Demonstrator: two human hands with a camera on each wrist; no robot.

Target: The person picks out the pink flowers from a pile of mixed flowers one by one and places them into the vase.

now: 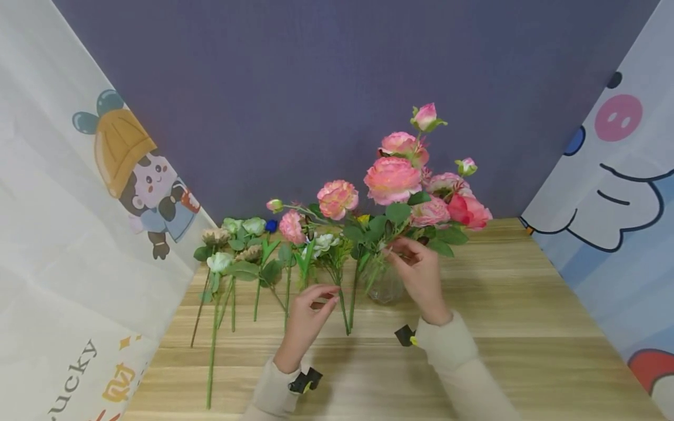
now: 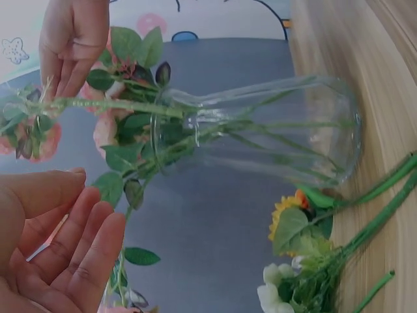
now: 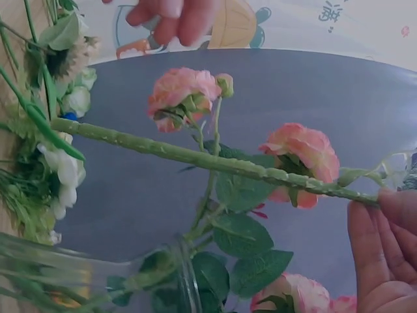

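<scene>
My right hand [image 1: 418,278] pinches a green flower stem [image 3: 215,160] between thumb and fingers, beside the vase's mouth. The stem's cut end points away from the hand in the right wrist view; its bloom is mostly out of that view. A clear glass vase [image 2: 273,134] stands upright on the table, holding several stems with pink peonies [image 1: 394,180] and green leaves. To the left of the vase, my left hand [image 1: 310,318] hovers with loosely bent fingers and holds nothing. In the left wrist view, its fingertips are near the leaves below the vase's neck.
Loose artificial flowers lie in a row left of the vase on the wooden table [image 1: 500,351], among them a pale green-white rose [image 1: 219,261], white blossoms [image 1: 323,242] and a sunflower [image 2: 283,218]. A dark blue panel [image 1: 289,88] rises behind; printed curtains [image 1: 47,193] hang at both sides.
</scene>
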